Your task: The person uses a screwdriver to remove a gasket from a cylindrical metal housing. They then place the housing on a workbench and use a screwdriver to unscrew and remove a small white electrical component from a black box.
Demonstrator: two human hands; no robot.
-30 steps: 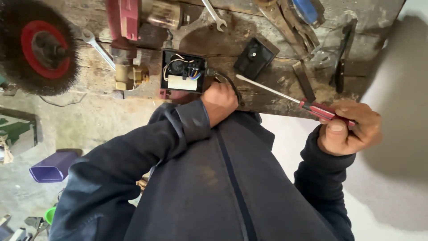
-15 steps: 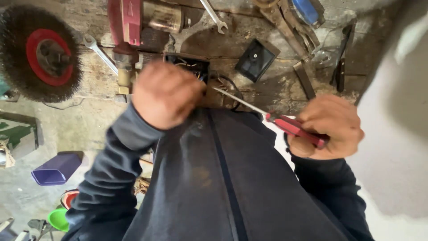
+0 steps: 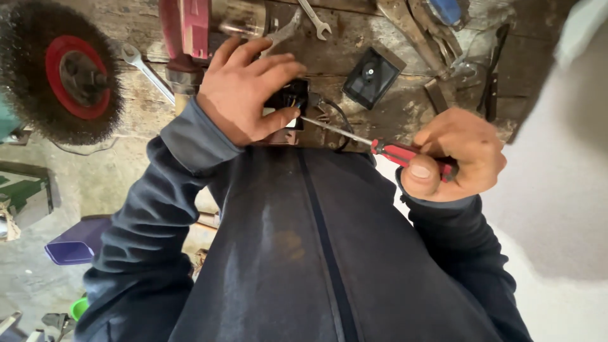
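Observation:
My left hand [image 3: 244, 88] grips a small black electrical box [image 3: 289, 100] with coloured wires inside, held at the near edge of a worn wooden workbench [image 3: 373, 120]. My right hand [image 3: 456, 155] is closed on the red handle of a screwdriver [image 3: 396, 151]. Its thin metal shaft points left, and the tip touches the box beside my left thumb. A black cable loops out of the box on its right side. My dark blue jacket fills the lower middle of the view.
A black cover plate [image 3: 372, 77] lies on the bench right of the box. A wire wheel with a red hub [image 3: 60, 73] is at left, with spanners [image 3: 147, 69], a red tool [image 3: 185, 31] and pliers [image 3: 430, 31] along the bench. A purple tub [image 3: 76, 244] sits on the floor.
My left hand moved from beside the box to over it and now grips it. My right hand brought the screwdriver left, so its tip reaches the box.

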